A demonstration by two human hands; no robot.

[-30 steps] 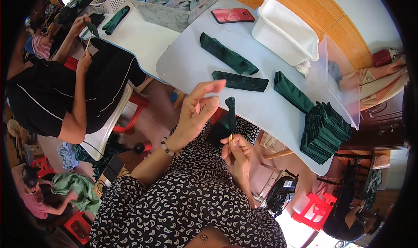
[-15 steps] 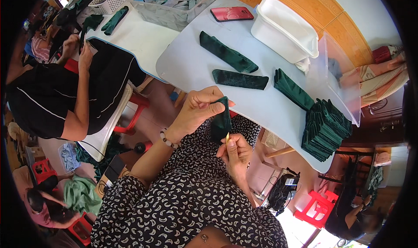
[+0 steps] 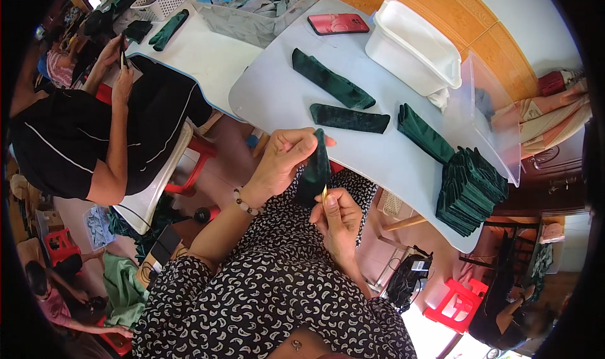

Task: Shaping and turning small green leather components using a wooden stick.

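Observation:
Over my lap, my left hand pinches the upper end of a dark green velvet strip between thumb and fingers. The strip hangs down from there, pointed at its top. My right hand grips a slim gold-coloured pointed tool, its tip touching the strip's lower right edge. The tool's exact kind is hard to make out, since my fingers cover most of it. On the table just beyond lie two flat green velvet strips, a longer one and a shorter one.
At the white table's right edge stands a stack of folded green velvet pieces, with more strips beside it. Farther back are a red phone, a white tub and a clear bin of grey cloth. A co-worker sits at left.
The green strip has turned slightly in my left hand, showing more of its length. My right hand with the gold tool has shifted a little left and up. The co-worker's hands have moved slightly.

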